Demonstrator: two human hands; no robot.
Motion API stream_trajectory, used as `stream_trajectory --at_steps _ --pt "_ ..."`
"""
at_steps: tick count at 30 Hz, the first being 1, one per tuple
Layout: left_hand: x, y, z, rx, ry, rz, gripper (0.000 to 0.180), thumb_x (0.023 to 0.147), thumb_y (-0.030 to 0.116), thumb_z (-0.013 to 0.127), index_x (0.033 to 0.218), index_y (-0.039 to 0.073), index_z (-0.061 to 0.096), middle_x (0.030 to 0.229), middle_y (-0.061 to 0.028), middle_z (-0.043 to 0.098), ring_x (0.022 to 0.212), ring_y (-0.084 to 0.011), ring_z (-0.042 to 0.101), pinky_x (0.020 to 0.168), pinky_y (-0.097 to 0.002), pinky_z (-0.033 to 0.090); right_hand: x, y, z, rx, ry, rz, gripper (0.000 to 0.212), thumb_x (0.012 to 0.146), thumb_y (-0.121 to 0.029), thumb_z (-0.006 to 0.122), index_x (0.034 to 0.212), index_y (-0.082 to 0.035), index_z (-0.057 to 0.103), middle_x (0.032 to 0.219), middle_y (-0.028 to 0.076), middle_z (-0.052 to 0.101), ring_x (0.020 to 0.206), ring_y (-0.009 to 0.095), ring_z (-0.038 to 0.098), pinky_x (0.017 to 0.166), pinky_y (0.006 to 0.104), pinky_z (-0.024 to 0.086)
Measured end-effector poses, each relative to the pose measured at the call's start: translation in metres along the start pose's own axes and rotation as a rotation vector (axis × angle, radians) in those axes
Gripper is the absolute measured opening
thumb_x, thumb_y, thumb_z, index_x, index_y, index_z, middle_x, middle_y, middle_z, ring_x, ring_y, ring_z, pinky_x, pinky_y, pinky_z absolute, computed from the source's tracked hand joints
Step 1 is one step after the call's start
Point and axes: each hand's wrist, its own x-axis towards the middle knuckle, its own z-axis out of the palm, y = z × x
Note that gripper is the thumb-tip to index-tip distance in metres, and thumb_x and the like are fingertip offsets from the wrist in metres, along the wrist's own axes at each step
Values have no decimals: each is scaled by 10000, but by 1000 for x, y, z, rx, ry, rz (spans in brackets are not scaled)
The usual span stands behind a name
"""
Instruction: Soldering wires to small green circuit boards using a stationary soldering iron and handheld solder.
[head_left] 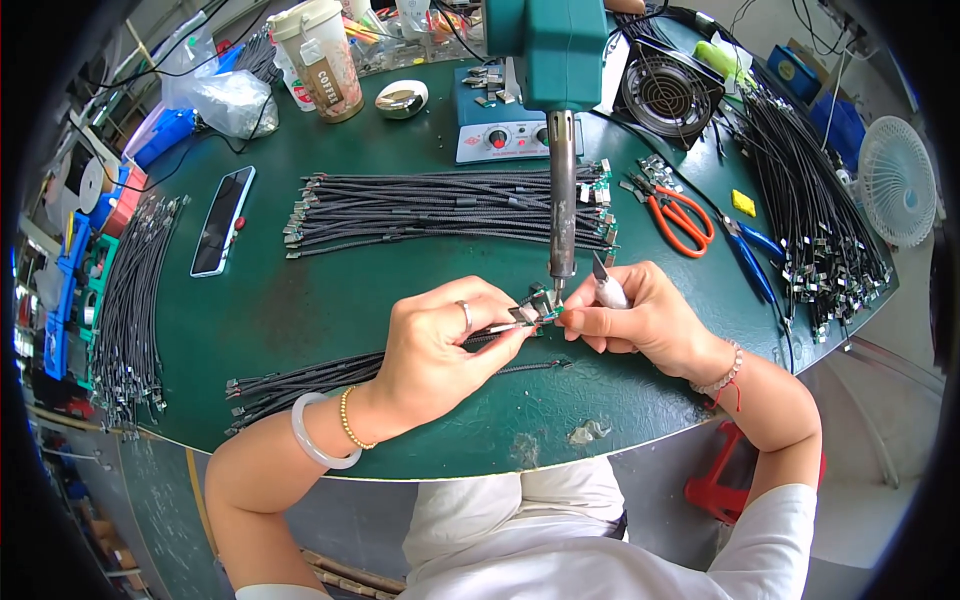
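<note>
Beneath the tip of an upright soldering iron, my two hands meet. My left hand is closed in a pinch on a black cable with small metal connectors at its end. A sliver of green circuit board shows right at the iron's tip. My right hand is closed too, its thumb and forefinger pinched at that green board. A craft knife with a whitish wrapped handle is tucked in the same hand, blade pointing up. Below my left hand lies a small bundle of black braided cables.
A larger cable bundle lies across the green table. Left are a phone and more cables. Orange-handled pliers, blue-handled cutters and a cable heap are right. A control box and coffee cup stand behind.
</note>
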Motion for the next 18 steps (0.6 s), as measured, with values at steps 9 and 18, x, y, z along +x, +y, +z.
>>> stream_trajectory --at_steps 9,18 --pt "0 15 -8 -27 -15 130 225 673 -101 631 871 1 657 794 -78 603 644 -110 585 563 -202 492 -9 -9 6 66 -23 -21 161 765 -168 662 799 -20 607 717 74 610 509 46 475 380 163 259" --pt "1 23 -11 -58 -22 143 267 673 -122 603 900 9 656 804 -75 586 685 -114 579 566 -204 480 -15 -15 6 88 -48 2 153 770 -160 656 799 -19 607 711 78 605 502 46 465 378 168 250"
